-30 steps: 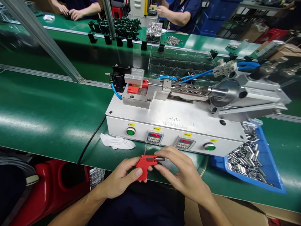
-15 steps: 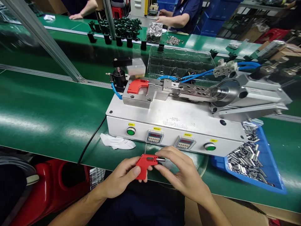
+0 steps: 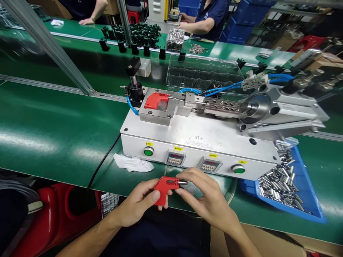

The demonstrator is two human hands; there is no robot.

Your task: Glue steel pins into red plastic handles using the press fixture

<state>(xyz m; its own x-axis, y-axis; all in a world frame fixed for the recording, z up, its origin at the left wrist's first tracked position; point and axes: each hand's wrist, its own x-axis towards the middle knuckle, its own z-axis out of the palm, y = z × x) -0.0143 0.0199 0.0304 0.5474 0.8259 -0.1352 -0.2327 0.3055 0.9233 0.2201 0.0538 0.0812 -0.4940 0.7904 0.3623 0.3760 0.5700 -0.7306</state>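
My left hand [image 3: 142,201] grips a red pistol-shaped housing [image 3: 162,192] by its handle, thumb across the near side. A short shiny metal tube [image 3: 182,182] sticks out of the housing's front end, pointing right. Thumb and fingertips of my right hand [image 3: 209,196] close on that front end from below and above, around the tube's base. Beyond my hands, a second red pistol-shaped housing [image 3: 154,101] lies in the metal fixture [image 3: 155,117] of a press, with a thin rod meeting its right end. A clamp arm with a pale block [image 3: 144,67] stands raised behind the fixture.
The press's white base [image 3: 198,130] carries green buttons and two counters. At right, a blue bin [image 3: 308,185] holds many metal tubes. A white cloth [image 3: 132,163] lies in front. Behind are a clear plastic tray [image 3: 203,69], black parts [image 3: 139,34] and two people at another bench.
The clamp arm with the pale block has swung left and back, off the housing in the fixture. My hands keep nearly the same hold and place.
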